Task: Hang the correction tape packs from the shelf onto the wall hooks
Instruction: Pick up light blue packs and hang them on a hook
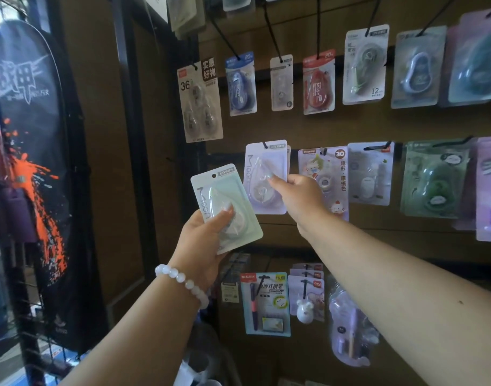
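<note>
Left hand [204, 240] grips a mint-green correction tape pack [226, 207] from below, thumb curled over the blister front, fingers behind the card. Pack is off the wall, tilted with its top leaning left; punch hole sits at the upper end, free.

Right hand [300, 196] pinches the right edge of a lavender pack [265, 176] that hangs on a wall hook [264, 145] in the middle row. Hook tip shows through the card's hole, so that one looks seated already; can't tell how far back on the prong it is.

Key geometry: the green pack's hole is down and to the left of that hook, near but clearly apart. Long axis runs roughly vertical, skewed from the hanging pack's axis. My read: needs a small clockwise turn to square the card, then up and right until the hole lines up with the prong tip. Left hand is the carrier. Right hand is nearer the hook and could steady or push back the lavender pack to make room.

Risk: hole is small, prong is dark against dark panel, easy to miss.

Containers: none as such. Other hooks on the brown panel [336, 126] carry assorted tape packs, one stack per hook. Source shelf not in view.
</note>
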